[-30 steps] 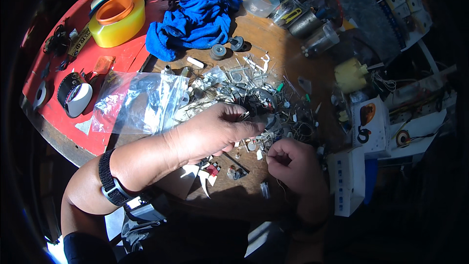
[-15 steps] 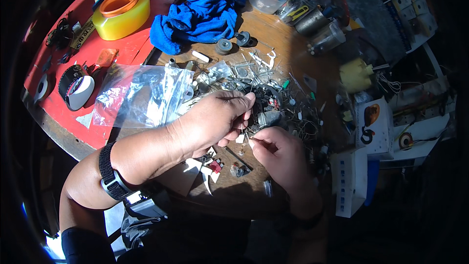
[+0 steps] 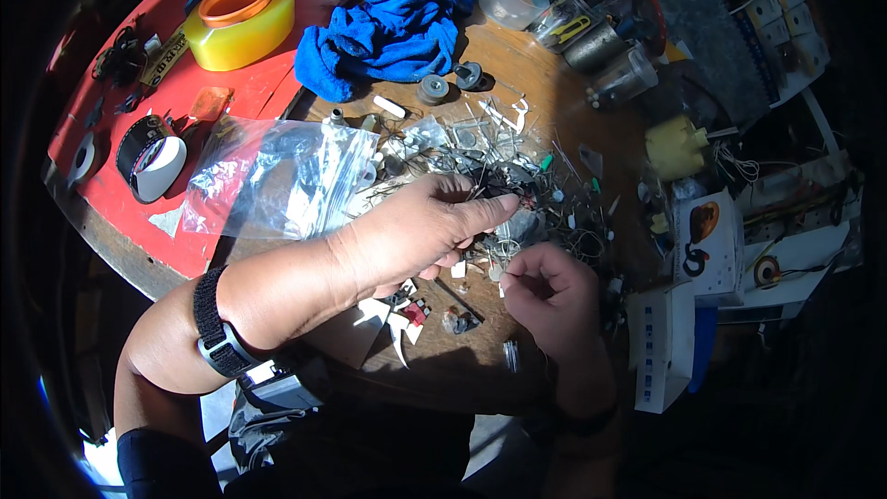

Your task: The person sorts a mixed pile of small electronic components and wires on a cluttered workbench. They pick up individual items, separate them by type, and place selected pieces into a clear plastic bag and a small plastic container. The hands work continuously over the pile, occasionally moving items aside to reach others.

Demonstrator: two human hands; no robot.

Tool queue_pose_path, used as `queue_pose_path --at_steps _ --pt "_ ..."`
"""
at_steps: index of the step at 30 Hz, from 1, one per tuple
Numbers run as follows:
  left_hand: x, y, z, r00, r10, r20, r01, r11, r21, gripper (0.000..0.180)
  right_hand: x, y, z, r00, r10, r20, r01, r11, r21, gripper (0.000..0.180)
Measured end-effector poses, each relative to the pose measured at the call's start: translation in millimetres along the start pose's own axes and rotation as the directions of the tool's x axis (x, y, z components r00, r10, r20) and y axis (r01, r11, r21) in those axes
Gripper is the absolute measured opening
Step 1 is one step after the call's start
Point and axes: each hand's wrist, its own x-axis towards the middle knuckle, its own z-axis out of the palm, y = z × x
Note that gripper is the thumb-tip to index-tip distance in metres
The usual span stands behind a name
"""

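My left hand [image 3: 425, 226] reaches over a heap of small wires and electronic parts [image 3: 504, 176] on a wooden table [image 3: 536, 83]; its thumb and fingertips pinch a small dark part at the heap's near edge. My right hand [image 3: 545, 291] sits just below and to the right, fingers curled around a thin pale wire piece. The two hands almost touch. A black strap wraps my left wrist. Loose white, red and dark bits [image 3: 407, 314] lie under my left hand.
A clear plastic bag [image 3: 268, 176] lies left of the heap. A red mat [image 3: 185, 92] carries a yellow tape roll [image 3: 240, 14] and a black-and-white roll [image 3: 152, 157]. A blue cloth [image 3: 388, 23] lies at the back. Boxes [image 3: 684, 296] stand right.
My left hand has slid right and slightly down over the heap. My right hand rose to meet it and closed on a thin piece. The view tilted a little.
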Motion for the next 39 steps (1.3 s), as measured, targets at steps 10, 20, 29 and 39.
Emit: queue_pose_path --at_steps 10,20,29,39 --pt "5.5 -20.2 7.8 0.878 0.454 0.151 -0.467 0.745 0.476 0.025 9.2 9.4 14.3 0.992 -0.071 -0.100 0.096 0.957 0.273 0.008" --pt "7.7 -10.5 -3.1 0.966 0.254 -0.036 -0.256 0.964 -0.067 0.026 17.3 13.8 8.1 0.931 -0.365 0.021 0.344 0.855 -0.387 0.013" --pt "0.4 -1.0 -0.9 0.995 0.076 -0.057 -0.082 0.989 -0.123 0.026 18.0 12.2 7.7 0.910 -0.374 0.177 0.389 0.627 -0.675 0.013" --pt "-0.9 1.6 0.3 1.000 -0.007 -0.017 0.005 0.992 -0.129 0.024 13.8 7.0 -3.7 0.955 -0.195 0.221 0.285 0.803 -0.523 0.016"
